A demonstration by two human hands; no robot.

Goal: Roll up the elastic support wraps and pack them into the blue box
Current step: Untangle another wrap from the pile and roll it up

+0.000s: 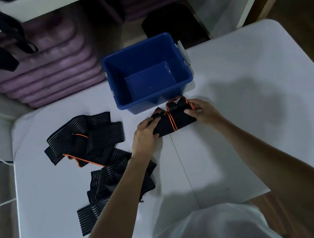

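Both hands, left [145, 129] and right [201, 109], are gripping a black wrap [174, 118] with curled fingers on the worktop [235, 127], just before the blue box [148, 73]; more wraps [95, 148] are lying left

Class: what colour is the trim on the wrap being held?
Orange, on the black wrap, clearest in the head view.

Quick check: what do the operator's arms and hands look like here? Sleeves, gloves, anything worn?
Both forearms are bare up to the frame edge, with no sleeves in view. The left hand and right hand carry no gloves, and no watch, rings or wristbands can be seen. The only clothing visible is a white top at the bottom of the head view.
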